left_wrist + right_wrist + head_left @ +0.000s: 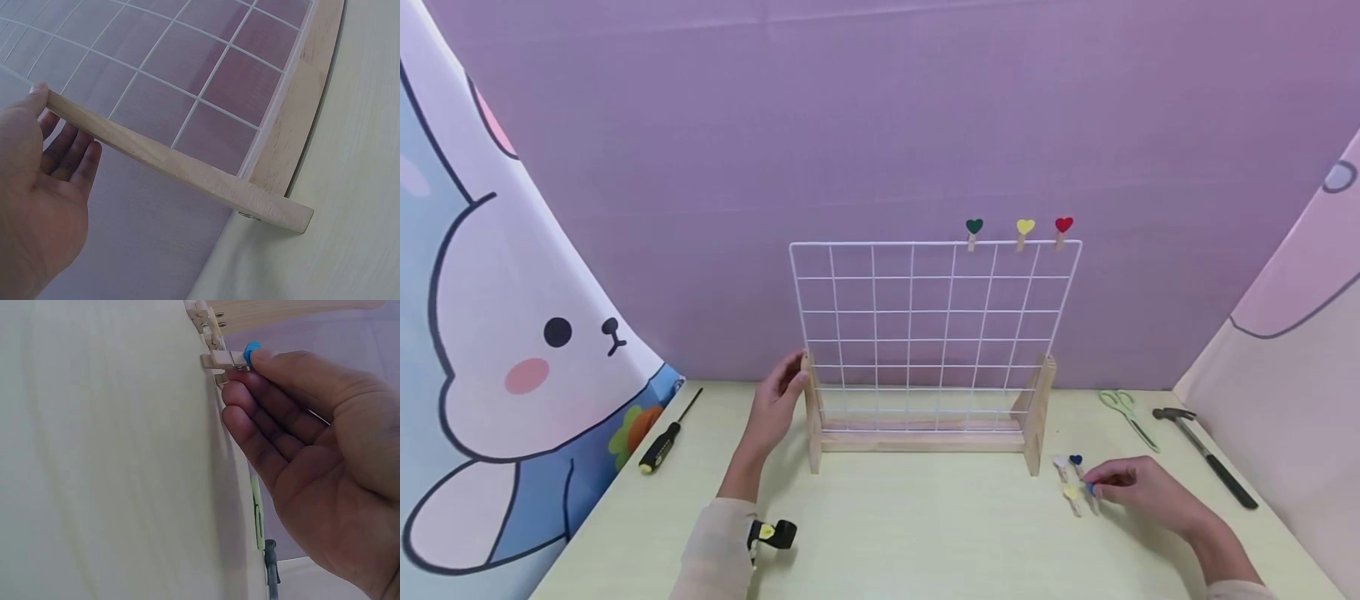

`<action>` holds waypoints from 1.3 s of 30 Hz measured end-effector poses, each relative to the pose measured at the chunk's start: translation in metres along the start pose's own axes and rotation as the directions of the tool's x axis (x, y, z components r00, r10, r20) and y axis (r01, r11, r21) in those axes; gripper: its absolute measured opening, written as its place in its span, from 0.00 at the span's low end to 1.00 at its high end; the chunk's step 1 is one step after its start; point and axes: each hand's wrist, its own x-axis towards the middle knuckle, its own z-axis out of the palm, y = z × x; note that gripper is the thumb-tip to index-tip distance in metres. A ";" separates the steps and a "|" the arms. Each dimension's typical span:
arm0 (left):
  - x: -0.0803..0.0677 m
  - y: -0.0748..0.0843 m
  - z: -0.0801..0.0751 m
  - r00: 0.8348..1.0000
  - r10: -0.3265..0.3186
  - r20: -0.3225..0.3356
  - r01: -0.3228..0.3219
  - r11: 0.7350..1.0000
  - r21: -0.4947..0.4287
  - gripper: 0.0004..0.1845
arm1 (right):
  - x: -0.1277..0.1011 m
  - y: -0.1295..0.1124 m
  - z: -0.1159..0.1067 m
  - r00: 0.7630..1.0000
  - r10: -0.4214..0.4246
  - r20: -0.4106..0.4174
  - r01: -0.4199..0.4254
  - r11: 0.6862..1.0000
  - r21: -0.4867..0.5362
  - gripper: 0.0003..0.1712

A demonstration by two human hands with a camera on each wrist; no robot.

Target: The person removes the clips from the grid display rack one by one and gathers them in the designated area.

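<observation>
A white wire grid (934, 315) stands in a wooden stand (925, 440) on the pale green table (925, 533). Three heart-topped clothespins are clipped along its top edge: green (973, 231), yellow (1024, 231) and red (1062, 229). My left hand (793, 375) holds the top of the stand's left post (181, 169), with the thumb (37, 94) in front and the fingers (75, 153) behind. Right of the stand, my right hand (1093, 483) pinches a light-blue-heart clothespin (222, 359) lying on the table. Beside it lie white (1060, 463), dark blue (1076, 461) and yellow (1072, 495) heart clips.
A black-and-yellow screwdriver (662, 446) lies at the table's left edge. Green scissors (1126, 412) and a hammer (1206, 454) lie at the right. A purple backdrop stands close behind the grid, and printed curtains close in both sides.
</observation>
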 end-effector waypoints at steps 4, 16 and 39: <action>-0.001 0.000 0.001 1.000 -0.009 0.001 0.009 1.000 0.004 0.26 | 0.000 0.002 0.003 1.000 -0.008 -0.006 0.008 1.000 -0.004 0.14; 0.000 0.004 0.000 1.000 -0.018 -0.006 0.018 1.000 -0.001 0.25 | 0.000 0.005 0.006 0.999 -0.029 -0.026 0.028 1.000 -0.013 0.13; 0.000 -0.001 0.000 1.000 -0.002 -0.005 0.002 1.000 -0.005 0.26 | 0.001 0.013 0.009 0.995 -0.099 -0.031 0.099 0.995 0.002 0.14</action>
